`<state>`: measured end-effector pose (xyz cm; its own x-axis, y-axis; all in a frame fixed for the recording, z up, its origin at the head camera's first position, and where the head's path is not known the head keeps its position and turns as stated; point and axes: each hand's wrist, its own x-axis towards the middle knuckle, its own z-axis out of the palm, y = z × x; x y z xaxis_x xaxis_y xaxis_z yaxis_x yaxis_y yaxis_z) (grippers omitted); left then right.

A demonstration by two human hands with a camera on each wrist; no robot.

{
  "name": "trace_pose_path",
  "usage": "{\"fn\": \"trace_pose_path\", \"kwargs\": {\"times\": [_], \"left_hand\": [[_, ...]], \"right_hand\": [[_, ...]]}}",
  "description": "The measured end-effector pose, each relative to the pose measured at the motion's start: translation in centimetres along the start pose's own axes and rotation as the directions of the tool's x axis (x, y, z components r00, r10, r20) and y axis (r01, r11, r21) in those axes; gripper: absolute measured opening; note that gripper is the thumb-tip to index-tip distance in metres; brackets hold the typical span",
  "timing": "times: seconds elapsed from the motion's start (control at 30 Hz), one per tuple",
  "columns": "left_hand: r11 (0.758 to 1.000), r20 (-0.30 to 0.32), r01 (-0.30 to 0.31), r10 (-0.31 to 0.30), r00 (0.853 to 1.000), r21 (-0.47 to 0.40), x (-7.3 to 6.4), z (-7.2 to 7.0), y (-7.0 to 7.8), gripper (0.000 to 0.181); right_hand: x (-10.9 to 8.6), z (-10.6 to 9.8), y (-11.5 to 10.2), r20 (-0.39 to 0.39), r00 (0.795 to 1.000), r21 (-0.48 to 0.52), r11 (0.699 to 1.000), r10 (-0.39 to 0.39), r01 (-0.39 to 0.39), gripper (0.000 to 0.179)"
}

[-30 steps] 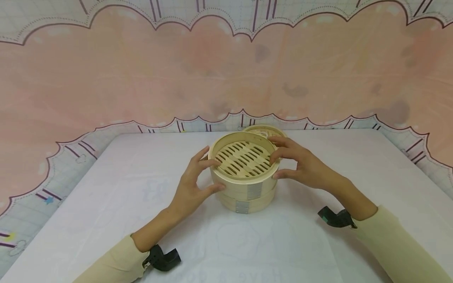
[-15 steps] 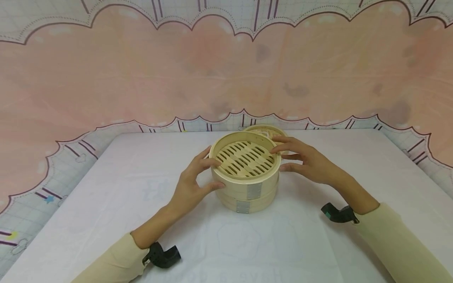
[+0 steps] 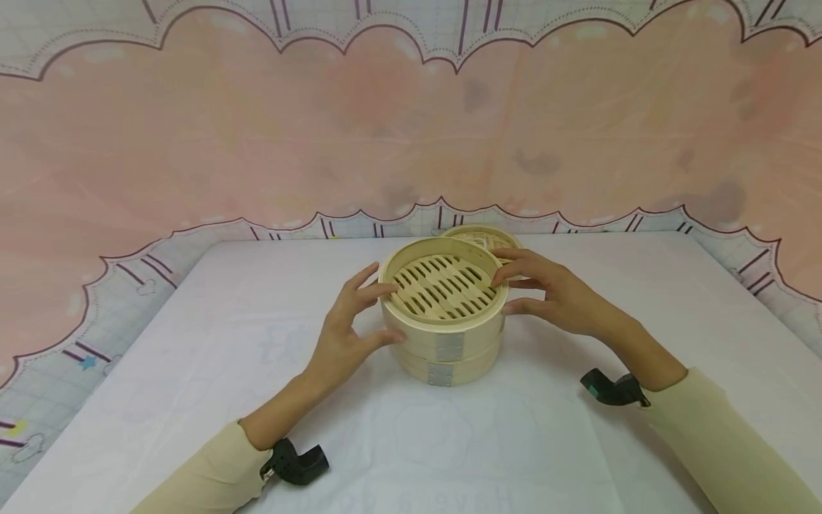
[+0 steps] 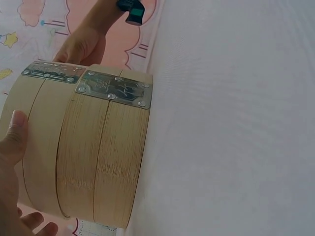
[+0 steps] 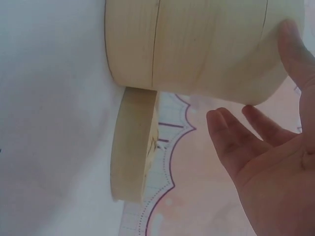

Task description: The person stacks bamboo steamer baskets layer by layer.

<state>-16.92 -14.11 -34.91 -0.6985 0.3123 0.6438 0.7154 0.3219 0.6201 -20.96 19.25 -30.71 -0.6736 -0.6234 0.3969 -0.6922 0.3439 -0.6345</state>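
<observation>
Two round bamboo steamer baskets stand stacked on the white table: an upper basket (image 3: 417, 338) with a slatted floor, and a lower basket (image 3: 472, 370) under it. Each has a metal plate on its front, the upper plate sitting slightly right of the lower one. My left hand (image 3: 347, 328) grips the upper basket from the left, thumb on its outer wall and a finger over the rim. From the right, my right hand (image 3: 555, 294) holds the same basket between thumb and fingers at the rim. Some right fingers stay off the wall in the right wrist view.
Behind the stack lies the woven bamboo lid (image 3: 481, 234), partly hidden by the upper basket and right fingers. A patterned pink and white cloth (image 3: 321, 135) rises beyond the far edge of the white table (image 3: 257, 300).
My right fingers have loosened, moved right and come back onto the rim. The upper basket has turned, its metal plate shifting left towards the lower one. My left hand keeps nearly the same place.
</observation>
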Motion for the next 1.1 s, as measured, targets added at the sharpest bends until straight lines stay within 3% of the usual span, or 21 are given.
{"fn": "trace_pose_path", "kwargs": {"times": [0.17,0.37,0.6,0.9,1.1], "left_hand": [[1.000,-0.015,-0.015,0.015,1.000,0.015,0.00,0.15,0.28,0.065],[0.999,-0.021,-0.027,0.028,0.999,0.030,-0.09,0.48,0.53,0.067],[0.999,-0.025,-0.024,0.024,0.999,0.023,-0.16,0.49,0.50,0.063],[0.999,-0.030,-0.040,0.041,0.999,0.032,-0.28,0.66,0.22,0.060],[0.999,-0.029,-0.034,0.035,0.999,0.015,-0.44,0.79,0.27,0.060]], "right_hand": [[0.02,0.08,-0.03,-0.002,1.000,-0.009,1.000,-0.009,0.009,0.037],[0.06,0.14,-0.46,0.004,1.000,-0.087,0.996,-0.026,0.026,0.034],[0.06,-0.16,-0.68,0.015,1.000,-0.145,0.989,0.009,-0.007,0.039],[-0.01,-0.42,-0.42,-0.007,0.999,-0.172,0.984,-0.050,0.048,0.035],[-0.12,-0.38,-0.66,0.004,1.000,-0.163,0.986,-0.024,0.024,0.033]]}}
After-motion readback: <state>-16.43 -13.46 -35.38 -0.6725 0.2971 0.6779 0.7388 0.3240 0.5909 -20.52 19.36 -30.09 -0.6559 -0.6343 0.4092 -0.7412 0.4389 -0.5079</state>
